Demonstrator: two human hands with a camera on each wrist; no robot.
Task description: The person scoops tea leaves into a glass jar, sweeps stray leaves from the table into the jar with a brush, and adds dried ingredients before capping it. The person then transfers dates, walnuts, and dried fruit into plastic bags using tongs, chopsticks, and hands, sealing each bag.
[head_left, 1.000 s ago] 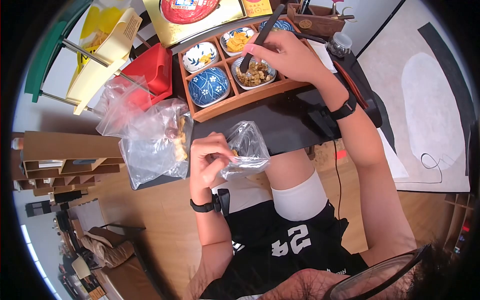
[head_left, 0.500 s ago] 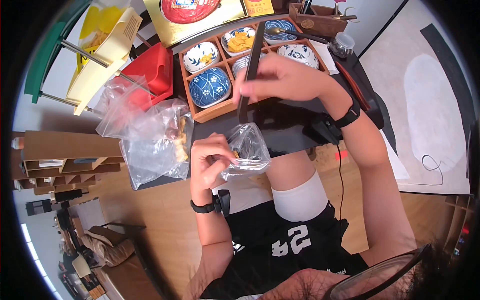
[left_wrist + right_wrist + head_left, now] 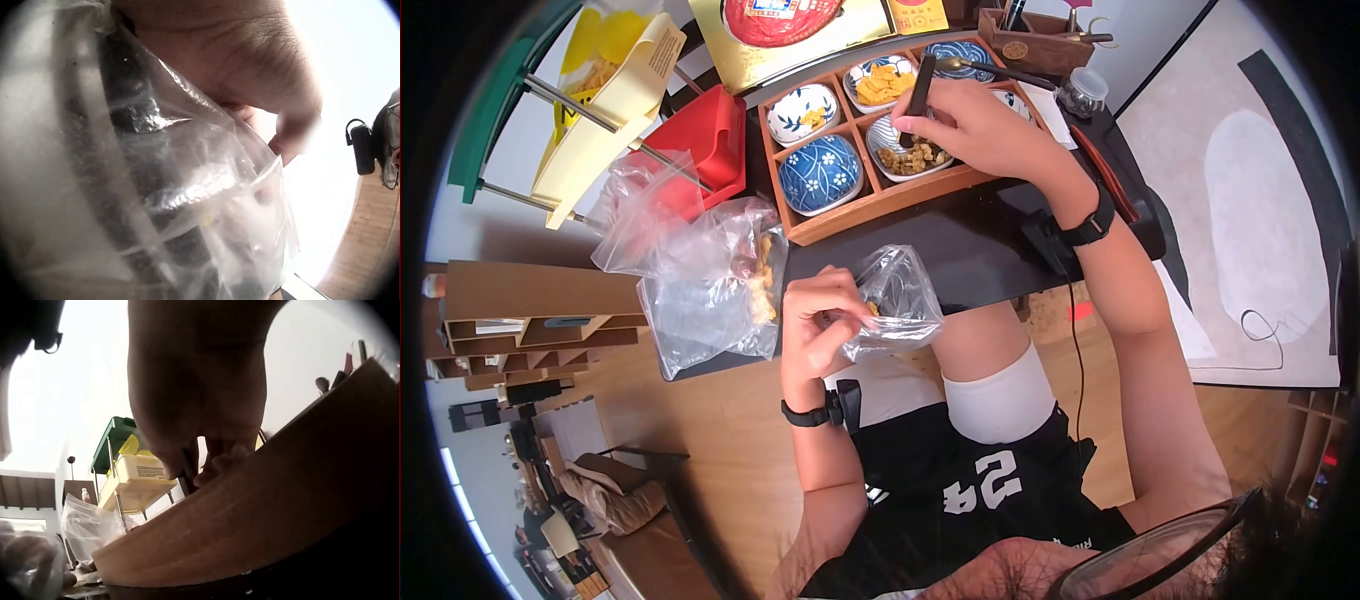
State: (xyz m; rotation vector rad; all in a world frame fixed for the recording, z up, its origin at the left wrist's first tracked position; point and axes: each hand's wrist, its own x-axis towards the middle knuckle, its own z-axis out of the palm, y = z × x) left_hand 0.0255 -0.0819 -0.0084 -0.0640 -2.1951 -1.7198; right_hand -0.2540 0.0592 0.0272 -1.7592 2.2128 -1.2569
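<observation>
My left hand (image 3: 820,310) holds a clear plastic bag (image 3: 905,290) near its rim, over my lap and the table's front edge. A few brown pieces show inside it, beside the fingers. In the left wrist view the crinkled plastic bag (image 3: 187,187) fills much of the picture below the hand. With my right hand (image 3: 975,125) I grip a long, flat black utensil (image 3: 919,95), its lower end down at a striped bowl (image 3: 880,135) of walnut pieces (image 3: 915,158). The bowl sits in a wooden compartment tray (image 3: 880,200); my hand partly covers the tray's right side.
Other patterned bowls, one with yellow chips (image 3: 882,84), fill the tray. A dark-handled spoon (image 3: 990,68) lies across its back. Left are a red bin (image 3: 718,140), loose plastic bags (image 3: 710,290) and a tiered rack (image 3: 600,120). A small jar (image 3: 1083,90) stands right.
My right hand moved with the black utensil from the striped bowl toward the plastic bag, then back up to the bowl. The left hand has kept its place with the bag.
</observation>
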